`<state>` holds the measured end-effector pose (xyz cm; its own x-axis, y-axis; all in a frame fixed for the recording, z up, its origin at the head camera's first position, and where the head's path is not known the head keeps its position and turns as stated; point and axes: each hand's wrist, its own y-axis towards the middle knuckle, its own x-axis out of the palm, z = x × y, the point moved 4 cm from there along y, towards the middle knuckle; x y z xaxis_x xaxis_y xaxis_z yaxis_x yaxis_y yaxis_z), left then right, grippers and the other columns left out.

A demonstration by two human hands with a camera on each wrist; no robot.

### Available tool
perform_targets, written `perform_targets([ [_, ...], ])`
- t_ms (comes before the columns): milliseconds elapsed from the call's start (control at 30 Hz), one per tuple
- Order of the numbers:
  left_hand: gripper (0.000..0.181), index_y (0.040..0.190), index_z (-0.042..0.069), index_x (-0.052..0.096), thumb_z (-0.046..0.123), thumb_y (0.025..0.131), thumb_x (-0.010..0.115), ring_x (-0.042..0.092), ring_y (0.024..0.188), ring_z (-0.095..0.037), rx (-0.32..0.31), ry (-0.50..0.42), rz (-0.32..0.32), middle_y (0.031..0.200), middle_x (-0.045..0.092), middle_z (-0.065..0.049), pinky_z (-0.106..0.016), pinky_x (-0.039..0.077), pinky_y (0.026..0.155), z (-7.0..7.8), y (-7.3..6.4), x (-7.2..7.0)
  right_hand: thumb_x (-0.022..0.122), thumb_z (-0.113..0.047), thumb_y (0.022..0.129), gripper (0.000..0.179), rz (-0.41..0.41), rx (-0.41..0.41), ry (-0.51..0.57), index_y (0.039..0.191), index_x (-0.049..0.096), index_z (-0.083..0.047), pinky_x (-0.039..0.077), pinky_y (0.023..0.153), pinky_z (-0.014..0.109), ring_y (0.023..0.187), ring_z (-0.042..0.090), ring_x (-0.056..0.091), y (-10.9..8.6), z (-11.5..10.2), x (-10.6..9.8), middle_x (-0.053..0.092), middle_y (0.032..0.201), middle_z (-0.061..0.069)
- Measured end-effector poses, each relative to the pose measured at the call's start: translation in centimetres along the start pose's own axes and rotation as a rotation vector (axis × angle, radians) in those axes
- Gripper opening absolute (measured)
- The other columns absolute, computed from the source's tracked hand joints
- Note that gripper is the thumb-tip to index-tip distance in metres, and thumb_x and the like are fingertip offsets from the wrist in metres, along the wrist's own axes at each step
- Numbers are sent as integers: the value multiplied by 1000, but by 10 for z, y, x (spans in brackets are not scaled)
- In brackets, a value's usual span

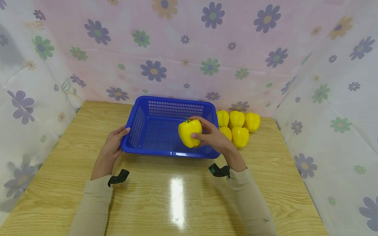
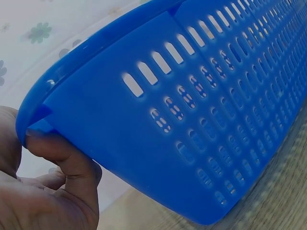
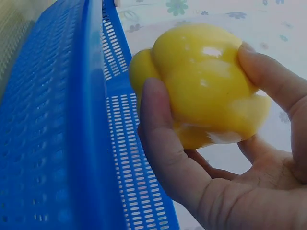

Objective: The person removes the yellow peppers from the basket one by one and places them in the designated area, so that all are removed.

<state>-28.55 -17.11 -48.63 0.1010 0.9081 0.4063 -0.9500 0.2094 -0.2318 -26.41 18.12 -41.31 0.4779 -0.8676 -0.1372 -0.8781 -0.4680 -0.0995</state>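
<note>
In the head view, my right hand (image 1: pixel 213 136) grips a yellow bell pepper (image 1: pixel 189 133) over the right half of a blue plastic basket (image 1: pixel 169 155). The right wrist view shows the thumb and fingers spread around the glossy pepper (image 3: pixel 206 86), above the rim of the basket (image 3: pixel 88 115). My left hand (image 1: pixel 113 142) holds the basket's left rim, thumb on top. Close up in the left wrist view, the fingers (image 2: pixel 72 163) are curled under the rim at the corner of the slotted basket wall (image 2: pixel 115 129). The basket's visible floor holds nothing.
Several more yellow bell peppers (image 1: pixel 240 137) stand in two rows on the wooden table (image 1: pixel 147 203), just right of the basket; its right wall partly hides some. Flowered cloth (image 1: pixel 183 49) hangs behind the table and along both sides.
</note>
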Motion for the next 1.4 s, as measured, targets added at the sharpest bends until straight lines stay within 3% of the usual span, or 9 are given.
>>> perform_targets([
  [367, 74, 161, -4, 9, 21, 107, 53, 68, 100, -5, 5, 2, 11, 108, 66, 7, -23, 59, 85, -1, 1, -1, 60, -6, 102, 58, -1, -29, 94, 154, 37, -18, 61, 85, 51, 116, 36, 60, -16, 9, -6, 37, 154, 17],
  [1067, 74, 161, -4, 9, 21, 107, 53, 68, 100, -5, 7, 4, 0, 110, 66, 6, -23, 59, 85, -1, 2, -2, 54, -8, 104, 58, 30, -58, 122, 156, 31, -20, 60, 91, 43, 120, 26, 60, -62, 26, -23, 30, 159, 14],
  [1400, 75, 161, -3, 9, 21, 106, 54, 68, 100, -5, -9, 3, 16, 109, 67, 7, -22, 59, 85, -3, 1, -2, 49, -3, 104, 57, 86, -139, 239, 154, 32, -24, 59, 93, 37, 117, 18, 61, -88, 45, -35, 39, 150, 5],
])
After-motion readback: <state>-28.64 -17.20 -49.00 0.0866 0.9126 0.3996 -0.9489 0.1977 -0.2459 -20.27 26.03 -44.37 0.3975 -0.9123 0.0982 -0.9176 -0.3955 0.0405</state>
